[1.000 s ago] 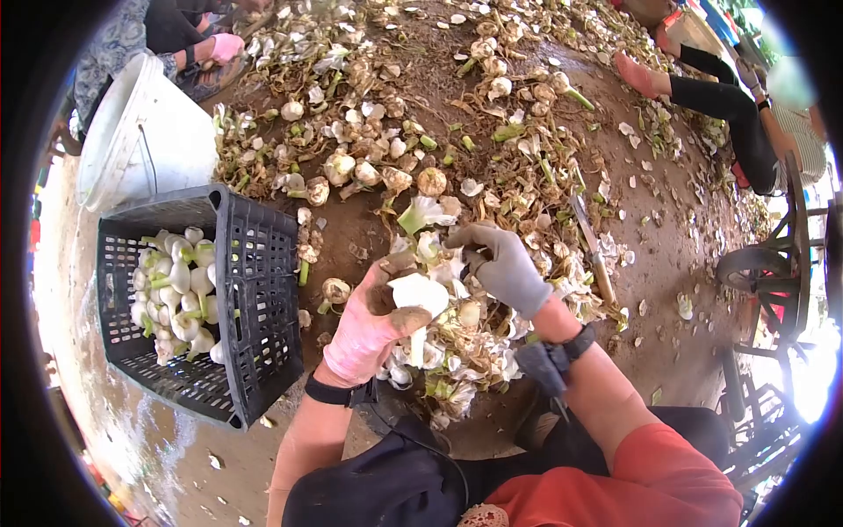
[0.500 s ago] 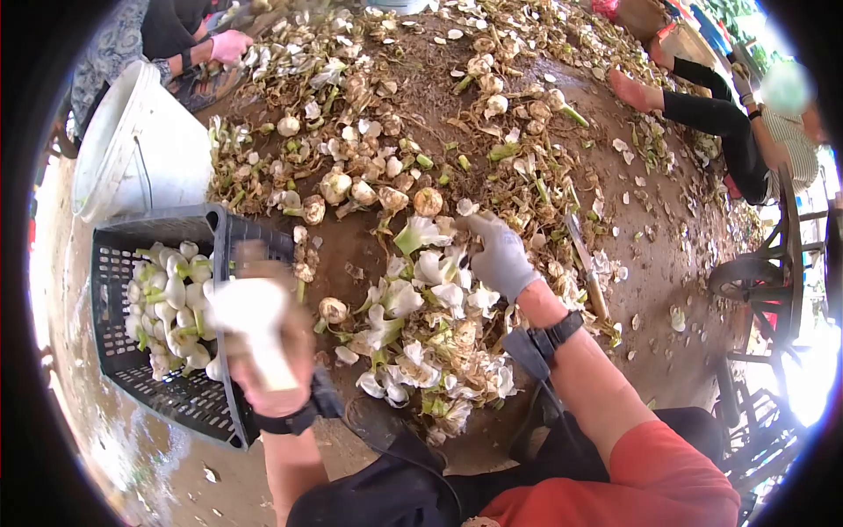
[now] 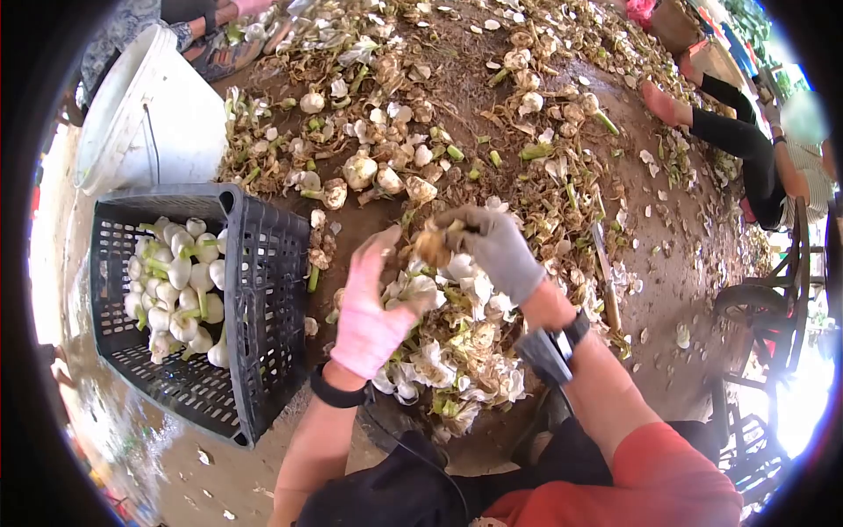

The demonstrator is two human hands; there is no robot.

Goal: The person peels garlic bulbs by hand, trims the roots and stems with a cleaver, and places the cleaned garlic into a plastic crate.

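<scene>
My left hand (image 3: pixel 367 321), in a pink glove, is open and empty, its fingers and thumb spread over the left side of the peelings. Just to its right, my right hand (image 3: pixel 496 250), in a grey glove, is closed around a brownish, unpeeled garlic bulb (image 3: pixel 430 247); motion blurs the bulb a little. Below both hands lies a heap of white and tan garlic skins (image 3: pixel 465 351). On my left, the black plastic crate (image 3: pixel 268 290) holds many clean white garlic bulbs (image 3: pixel 180 285) with short green stems.
Unpeeled garlic bulbs (image 3: pixel 360 171) and scraps cover the ground ahead. A knife (image 3: pixel 606 272) lies right of my right hand. Behind the crate stands a white bucket (image 3: pixel 167 119). One person's arm (image 3: pixel 224 13) shows at upper left, another person's leg (image 3: pixel 733 140) at right.
My left hand held a blurred white garlic bulb beside the crate; now it is empty and has moved right over the skins. My right hand has lifted a brownish bulb from the pile.
</scene>
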